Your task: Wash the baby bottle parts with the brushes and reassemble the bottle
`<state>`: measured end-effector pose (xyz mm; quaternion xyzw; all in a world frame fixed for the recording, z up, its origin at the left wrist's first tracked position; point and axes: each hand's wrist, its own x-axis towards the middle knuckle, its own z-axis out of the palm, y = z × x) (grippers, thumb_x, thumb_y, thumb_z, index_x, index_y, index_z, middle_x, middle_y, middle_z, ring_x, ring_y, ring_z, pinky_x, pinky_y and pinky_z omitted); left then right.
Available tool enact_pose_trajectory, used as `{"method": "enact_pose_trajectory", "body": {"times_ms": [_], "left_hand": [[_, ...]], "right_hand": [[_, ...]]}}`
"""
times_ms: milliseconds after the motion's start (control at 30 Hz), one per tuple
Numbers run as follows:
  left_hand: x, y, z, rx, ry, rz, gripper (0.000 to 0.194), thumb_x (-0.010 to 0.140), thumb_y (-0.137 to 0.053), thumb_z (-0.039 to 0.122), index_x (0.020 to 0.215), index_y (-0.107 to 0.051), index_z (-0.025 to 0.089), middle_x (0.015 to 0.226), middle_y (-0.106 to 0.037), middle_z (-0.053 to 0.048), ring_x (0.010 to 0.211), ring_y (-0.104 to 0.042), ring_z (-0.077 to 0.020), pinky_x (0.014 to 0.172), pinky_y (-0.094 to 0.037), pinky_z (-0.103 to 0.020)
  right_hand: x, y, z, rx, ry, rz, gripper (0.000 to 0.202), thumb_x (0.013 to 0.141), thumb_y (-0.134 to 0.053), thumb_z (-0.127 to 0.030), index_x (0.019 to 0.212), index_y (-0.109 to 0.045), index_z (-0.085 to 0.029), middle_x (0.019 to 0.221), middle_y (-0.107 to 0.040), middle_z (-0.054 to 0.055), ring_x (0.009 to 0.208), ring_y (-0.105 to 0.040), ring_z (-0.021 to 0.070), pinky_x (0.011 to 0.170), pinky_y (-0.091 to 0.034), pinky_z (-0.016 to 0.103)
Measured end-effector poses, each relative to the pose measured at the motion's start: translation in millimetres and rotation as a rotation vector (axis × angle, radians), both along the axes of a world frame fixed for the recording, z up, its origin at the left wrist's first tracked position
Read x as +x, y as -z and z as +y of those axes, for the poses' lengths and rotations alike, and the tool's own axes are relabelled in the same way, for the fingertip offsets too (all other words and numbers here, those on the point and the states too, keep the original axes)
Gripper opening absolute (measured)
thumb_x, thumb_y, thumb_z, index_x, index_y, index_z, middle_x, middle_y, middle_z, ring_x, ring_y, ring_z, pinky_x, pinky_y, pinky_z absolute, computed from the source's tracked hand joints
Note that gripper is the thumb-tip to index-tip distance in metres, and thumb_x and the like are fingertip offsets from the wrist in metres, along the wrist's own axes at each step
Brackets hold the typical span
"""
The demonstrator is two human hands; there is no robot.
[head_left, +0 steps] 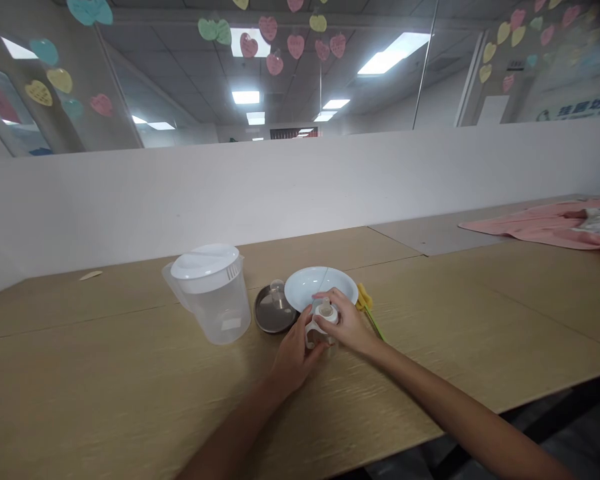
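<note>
A small baby bottle (pixel 322 327) with a white collar, a pale teat and a handle stands upright between my hands, in front of a white bowl (pixel 300 283). My left hand (pixel 294 353) is wrapped round the clear lower part of the bottle from the left. The fingers of my right hand (pixel 347 325) close round the white collar at the top. Left of the bowl, a clear dome-shaped cap (pixel 277 293) rests in a dark round dish (pixel 270 321).
A lidded translucent pitcher (pixel 220 313) stands to the left. Behind my right hand lies a yellow brush (pixel 365 297) with a green handle. A pink cloth (pixel 525 223) is at the far right. A white wall (pixel 280 193) borders the table's back.
</note>
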<state>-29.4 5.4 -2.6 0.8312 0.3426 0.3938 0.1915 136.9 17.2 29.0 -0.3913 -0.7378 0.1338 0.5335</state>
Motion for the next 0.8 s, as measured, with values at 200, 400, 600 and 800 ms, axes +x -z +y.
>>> {"method": "enact_pose_trajectory", "body": {"times_ms": [200,400,600,800], "left_hand": [[-1.6,-9.7,-1.6,-0.035,0.100,-0.002,0.062,0.088,-0.051,0.028,0.142,-0.022,0.022,0.145,-0.037,-0.011,0.132,-0.038,-0.0232,0.109,-0.032,-0.043],[0.3,-5.3,-1.5,-0.165,0.059,-0.045,0.071,0.084,-0.056,0.031,0.143,-0.018,0.021,0.131,-0.052,-0.011,0.112,-0.054,-0.0225,0.099,-0.042,-0.040],[3.8,-3.7,-2.7,-0.145,0.030,-0.030,0.067,0.084,-0.055,0.032,0.142,-0.022,0.019,0.127,-0.054,-0.011,0.111,-0.054,-0.0229,0.099,-0.041,-0.040],[2.6,-6.1,-2.6,-0.159,0.063,-0.016,0.067,0.083,-0.057,0.030,0.141,-0.026,0.018,0.138,-0.045,-0.013,0.127,-0.043,-0.0257,0.106,-0.035,-0.042]], "right_hand": [[9.9,-9.9,2.9,-0.102,-0.192,-0.075,0.021,0.080,-0.060,-0.039,0.086,-0.063,-0.019,0.084,-0.051,0.002,0.080,-0.052,0.0159,0.071,-0.044,0.028],[9.5,-10.3,-2.5,-0.027,-0.022,-0.195,0.024,0.081,-0.058,-0.039,0.090,-0.062,-0.018,0.083,-0.050,0.003,0.078,-0.052,0.0173,0.072,-0.044,0.030],[-5.4,-7.4,-26.5,-0.032,0.311,-0.127,0.036,0.081,-0.056,-0.045,0.104,-0.062,-0.018,0.088,-0.055,0.008,0.088,-0.055,0.0251,0.079,-0.045,0.043],[-49.2,22.0,-145.8,-0.313,-0.277,0.169,0.037,0.082,-0.058,-0.038,0.118,-0.055,-0.041,0.121,-0.055,0.003,0.110,-0.052,0.0276,0.078,-0.052,0.044]]}}
